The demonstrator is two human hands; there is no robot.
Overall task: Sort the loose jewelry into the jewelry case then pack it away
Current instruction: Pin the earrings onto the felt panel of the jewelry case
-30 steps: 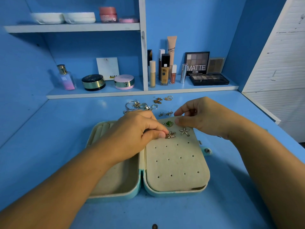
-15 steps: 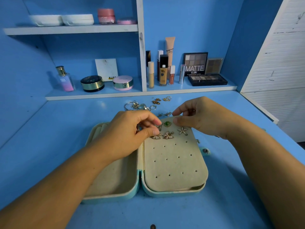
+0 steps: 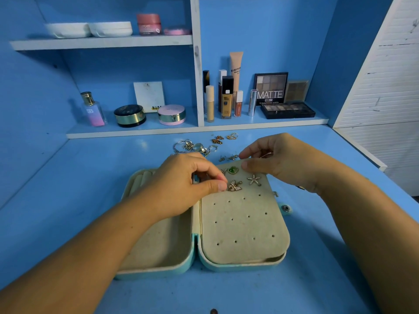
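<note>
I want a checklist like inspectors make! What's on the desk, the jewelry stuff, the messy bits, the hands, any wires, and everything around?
Surface: blue desk, with the case lying on it.
Job's things: jewelry case open flat; green earring, starfish earring and sparkly earring sit on its earring panel; loose jewelry lies behind the case.
Clutter: dark speck at the desk's near edge.
Grippers: left hand has fingertips pinched together at the panel, and what they hold is hidden; right hand pinches the panel's top edge.
Cables: nothing seen.
Surroundings: shelf with makeup; white slatted panel at right.
</note>
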